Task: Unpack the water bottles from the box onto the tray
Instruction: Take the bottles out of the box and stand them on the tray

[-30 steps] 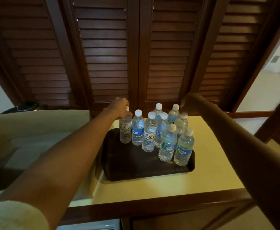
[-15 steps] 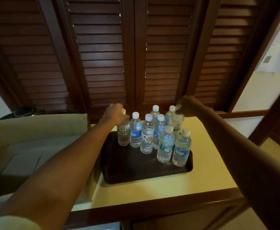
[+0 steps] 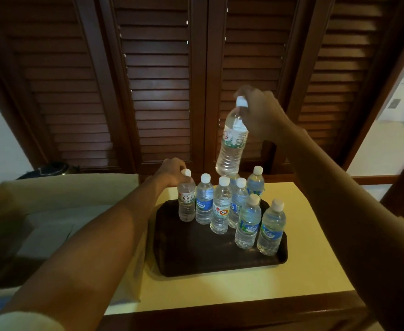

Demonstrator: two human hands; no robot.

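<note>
Right hand (image 3: 262,113) pinches raised bottle (image 3: 232,139) by cap, hanging near-vertical over tray (image 3: 196,259) back; left hand (image 3: 170,173) grips corner bottle (image 3: 186,199).

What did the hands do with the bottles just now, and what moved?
The right hand lifted one bottle by its cap end, up off the back of the group, so it now hangs tilted above the others. The left hand kept holding the top of the leftmost bottle, which still stands on the tray. The other bottles stayed where they were.
</note>
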